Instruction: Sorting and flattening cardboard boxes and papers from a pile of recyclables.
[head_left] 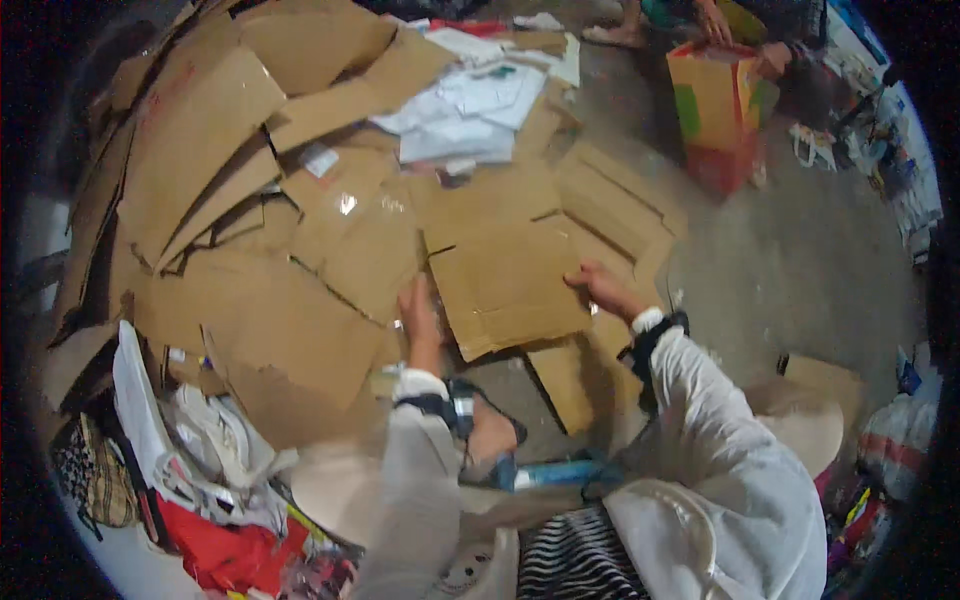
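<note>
A flat piece of brown cardboard [510,290] with flaps at its far end is in front of me, tilted over other sheets. My right hand [608,290] pinches its right edge, thumb on top. Beside the left edge is my left hand [421,315], fingers stretched out and somewhat blurred; contact with the cardboard is hard to make out. Both wrists wear dark straps over white sleeves. Under the near edge, another cardboard strip [575,385] lies on the floor.
Flattened cardboard [260,310] is heaped to the left, with white papers [470,105] at the far side. Another person's hands hold a yellow and red box [710,110] at far right. White and red bags [230,545] lie near left; a blue object [560,473] lies by my legs.
</note>
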